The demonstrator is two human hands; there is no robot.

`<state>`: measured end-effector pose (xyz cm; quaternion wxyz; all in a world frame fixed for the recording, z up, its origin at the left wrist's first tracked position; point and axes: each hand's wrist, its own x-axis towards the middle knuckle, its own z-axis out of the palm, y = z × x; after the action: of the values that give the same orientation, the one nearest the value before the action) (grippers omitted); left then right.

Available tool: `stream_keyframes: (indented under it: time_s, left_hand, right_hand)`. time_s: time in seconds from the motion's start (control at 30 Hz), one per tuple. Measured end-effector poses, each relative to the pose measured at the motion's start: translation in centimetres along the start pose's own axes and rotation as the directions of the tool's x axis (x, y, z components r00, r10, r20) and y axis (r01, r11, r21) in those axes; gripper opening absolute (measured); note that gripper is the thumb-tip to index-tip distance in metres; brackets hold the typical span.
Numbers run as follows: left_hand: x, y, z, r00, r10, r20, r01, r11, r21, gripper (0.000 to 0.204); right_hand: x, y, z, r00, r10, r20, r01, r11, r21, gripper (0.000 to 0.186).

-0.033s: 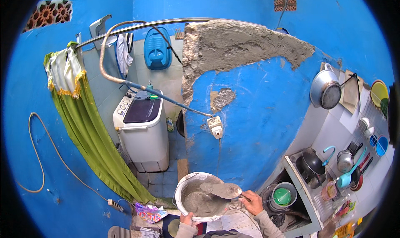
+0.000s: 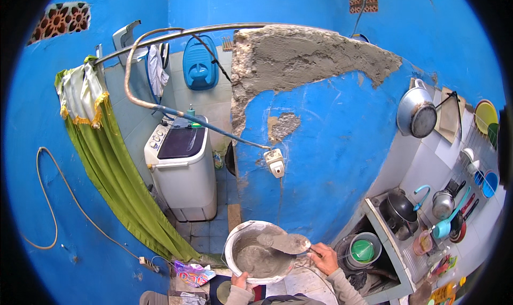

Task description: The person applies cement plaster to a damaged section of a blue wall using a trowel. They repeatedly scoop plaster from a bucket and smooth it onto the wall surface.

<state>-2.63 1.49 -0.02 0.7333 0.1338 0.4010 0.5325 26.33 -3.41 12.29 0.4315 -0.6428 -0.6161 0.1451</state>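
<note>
A white bucket (image 2: 230, 243) of wet grey mortar (image 2: 258, 260) is at the lower middle, in front of the blue wall. My left hand (image 2: 241, 281) grips its near left rim, the thumb showing on the side toward me. With my right hand (image 2: 324, 259), I hold a trowel (image 2: 295, 244) by its handle. The blade lies level over the right part of the bucket, mortar smeared on it. Ahead stands a low blue partition wall (image 2: 331, 139). Rough grey plaster (image 2: 304, 53) covers its upper part, and a smaller bare patch (image 2: 285, 126) sits lower.
A socket box (image 2: 274, 163) hangs on the partition from a cable. Left are a green curtain (image 2: 115, 171) and a washing machine (image 2: 184, 184). At right, a counter (image 2: 382, 227) carries pans, above a bucket with a green item (image 2: 363, 250). A plastic packet (image 2: 193, 274) lies at lower left.
</note>
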Motion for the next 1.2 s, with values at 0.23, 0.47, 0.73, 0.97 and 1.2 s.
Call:
stream_keyframes:
  time_s: [0.23,0.47,0.73,0.97,1.2]
  left_hand:
    - [-0.4,-0.4,0.6,1.0,-0.022,0.008,0.022,1.0,-0.007,0.058]
    - [-0.3,-0.9,0.1,0.996,-0.062,0.056,0.064,0.997,-0.041,0.054]
    - [0.2,-0.7,0.5,0.992,-0.083,0.091,0.085,0.996,-0.015,0.054]
    - [-1.2,-1.0,2.0,0.999,-0.014,0.035,0.012,0.999,0.036,0.052]
    - [-0.4,-2.2,0.0,0.996,-0.026,0.091,0.028,0.999,-0.024,0.058]
  right_hand:
    - [-0.1,0.6,-1.6,0.999,0.004,-0.048,-0.004,1.0,-0.001,0.027]
    - [2.4,-0.7,-5.7,0.966,-0.248,-0.075,0.237,0.963,-0.125,0.026]
    - [7.3,-4.5,-11.1,0.89,-0.42,-0.177,0.426,0.905,-0.007,0.02]
    - [10.8,-9.5,-16.1,0.84,-0.524,-0.142,0.541,0.828,0.148,0.022]
    - [15.2,-11.9,-19.6,0.803,-0.595,-0.025,0.573,0.76,0.307,0.024]
